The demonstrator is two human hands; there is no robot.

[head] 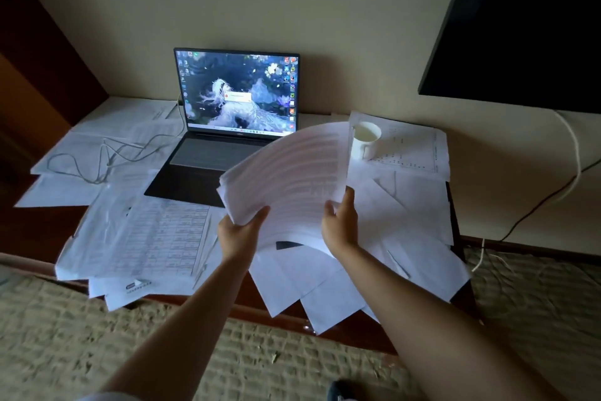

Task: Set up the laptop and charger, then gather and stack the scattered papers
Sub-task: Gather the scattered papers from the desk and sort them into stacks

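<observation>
The laptop (pixel 227 127) sits open in the middle of the low dark table (pixel 455 225), close to the wall, and its screen is lit with a blue picture. Far left of the laptop, white papers (pixel 87 140) lie flat on the table. A thin gray charger cable (pixel 107 153) loops over those papers and runs up to the left side of the laptop. In front of the laptop and a bit to the left lies a big sheet with a grid of boxes (pixel 156 235), and more sheets poke out under it over the table edge. Just in front of the laptop, both hands hold up a thick bunch of papers (pixel 292 173). The bunch bends and fans out, and it hides the right front corner of the laptop. The left hand (pixel 240 231) grips the bottom left edge of the bunch, with the thumb on top. The right hand (pixel 341 222) pinches the bottom right edge, with its fingers curled around it. Under the hands, more loose sheets (pixel 406 254) lie spread on the table, to the right of the laptop. A white cup (pixel 364 140) stands on a printed sheet just to the right of the laptop. Far right of the laptop, a white cord (pixel 575 153) hangs down the wall.
</observation>
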